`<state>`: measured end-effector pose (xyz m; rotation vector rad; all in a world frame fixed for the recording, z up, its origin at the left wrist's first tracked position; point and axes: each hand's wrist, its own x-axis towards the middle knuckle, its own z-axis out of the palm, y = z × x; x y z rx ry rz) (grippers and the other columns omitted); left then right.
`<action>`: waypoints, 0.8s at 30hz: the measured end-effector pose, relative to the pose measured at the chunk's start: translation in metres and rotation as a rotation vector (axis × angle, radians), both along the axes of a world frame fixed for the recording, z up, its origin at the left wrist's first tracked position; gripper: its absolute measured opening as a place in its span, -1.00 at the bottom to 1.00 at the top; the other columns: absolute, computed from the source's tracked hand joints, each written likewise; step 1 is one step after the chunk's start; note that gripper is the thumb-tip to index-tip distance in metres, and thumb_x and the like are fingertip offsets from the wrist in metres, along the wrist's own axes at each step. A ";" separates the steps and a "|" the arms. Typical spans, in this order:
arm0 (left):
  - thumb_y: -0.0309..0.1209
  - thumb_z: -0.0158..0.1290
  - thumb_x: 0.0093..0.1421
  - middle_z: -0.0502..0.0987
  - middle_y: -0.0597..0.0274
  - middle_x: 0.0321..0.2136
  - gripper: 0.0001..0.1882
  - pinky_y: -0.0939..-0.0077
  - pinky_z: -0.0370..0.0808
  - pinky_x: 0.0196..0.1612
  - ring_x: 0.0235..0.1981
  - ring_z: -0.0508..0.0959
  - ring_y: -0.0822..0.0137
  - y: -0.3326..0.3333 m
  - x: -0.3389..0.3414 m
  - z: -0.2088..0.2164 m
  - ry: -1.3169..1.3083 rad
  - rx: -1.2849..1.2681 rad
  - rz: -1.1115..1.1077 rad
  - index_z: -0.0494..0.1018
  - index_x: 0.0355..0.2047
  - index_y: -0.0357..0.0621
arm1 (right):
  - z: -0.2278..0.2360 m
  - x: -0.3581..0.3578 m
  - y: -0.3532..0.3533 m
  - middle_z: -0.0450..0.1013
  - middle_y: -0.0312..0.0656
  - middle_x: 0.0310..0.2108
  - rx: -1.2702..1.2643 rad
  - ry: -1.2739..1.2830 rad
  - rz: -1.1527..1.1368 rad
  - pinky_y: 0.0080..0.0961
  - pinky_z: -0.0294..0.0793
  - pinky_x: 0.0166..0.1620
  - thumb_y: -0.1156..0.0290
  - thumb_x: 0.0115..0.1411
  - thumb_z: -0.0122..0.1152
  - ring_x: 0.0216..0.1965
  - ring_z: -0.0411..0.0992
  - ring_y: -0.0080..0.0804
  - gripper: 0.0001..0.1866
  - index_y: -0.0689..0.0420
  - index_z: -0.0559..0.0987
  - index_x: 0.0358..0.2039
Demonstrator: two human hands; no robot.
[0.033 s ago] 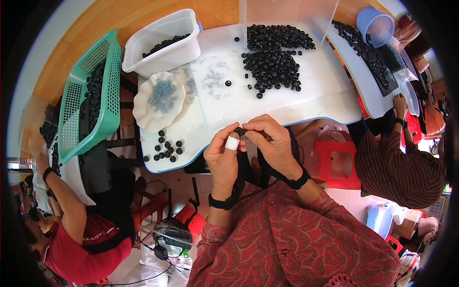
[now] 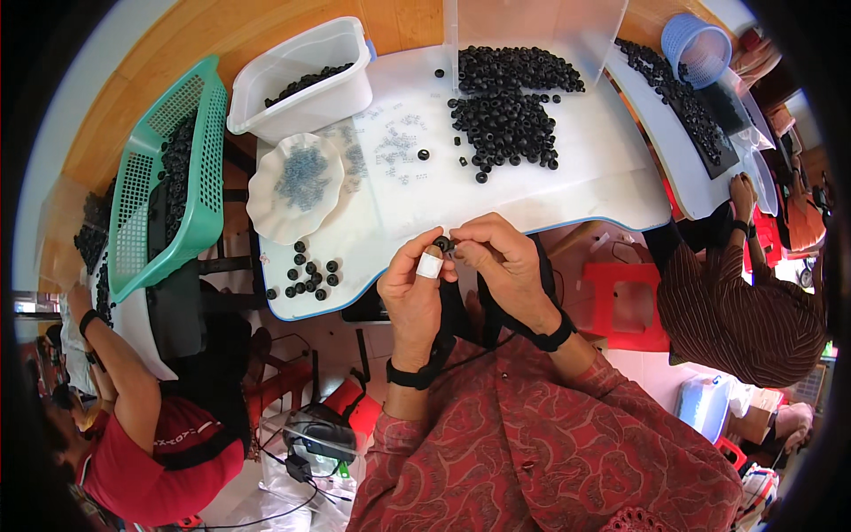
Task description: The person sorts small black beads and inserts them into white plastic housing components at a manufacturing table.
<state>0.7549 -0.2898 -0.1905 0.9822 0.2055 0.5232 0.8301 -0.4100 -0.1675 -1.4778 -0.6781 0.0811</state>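
Observation:
Just beyond the table's near edge, my left hand (image 2: 415,297) pinches a small round black part (image 2: 441,242) between thumb and fingertips. White tape wraps one of its digits. My right hand (image 2: 510,270) meets it from the right, thumb and forefinger pressed together against the part's side. Whatever those right fingertips grip is too small to make out. Left of my hands lies a loose group of similar black parts (image 2: 310,282). Behind them, a cream wavy-rimmed plate (image 2: 260,211) holds a heap of tiny pale, clear-looking pieces (image 2: 303,177).
A large pile of black parts (image 2: 505,124) covers the table's far side by a clear panel (image 2: 536,27). A white tub (image 2: 310,111) and a green basket (image 2: 211,168) hold more. Co-workers sit left and right; a red stool (image 2: 625,306) stands at right.

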 end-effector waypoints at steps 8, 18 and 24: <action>-0.56 0.08 0.36 0.52 0.28 -0.30 -0.72 0.60 0.48 -0.27 -0.35 0.50 0.49 -0.004 -0.003 0.007 -0.031 -0.073 -0.016 0.52 0.05 -0.38 | 0.009 -0.004 -0.004 0.51 -0.21 -0.33 -0.119 -0.015 0.013 -0.63 0.47 -0.36 0.54 0.35 0.17 -0.35 0.50 -0.58 -0.94 0.26 0.56 -0.24; -0.60 0.06 0.35 0.54 0.34 -0.33 -0.75 0.68 0.44 -0.31 -0.41 0.46 0.56 -0.005 -0.007 0.010 0.136 0.305 0.065 0.55 0.01 -0.30 | 0.006 -0.006 -0.002 0.41 -0.10 -0.46 -0.270 -0.144 -0.016 -0.39 0.40 -0.41 0.47 0.38 0.11 -0.49 0.44 -0.27 -0.88 0.24 0.51 -0.28; -0.61 0.07 0.33 0.54 0.35 -0.34 -0.78 0.69 0.42 -0.33 -0.42 0.46 0.56 -0.003 -0.010 0.010 0.148 0.296 0.059 0.57 -0.03 -0.29 | 0.001 -0.008 -0.001 0.41 -0.07 -0.44 -0.288 -0.271 -0.047 -0.31 0.42 -0.40 0.49 0.37 0.12 -0.49 0.44 -0.13 -0.91 0.23 0.47 -0.29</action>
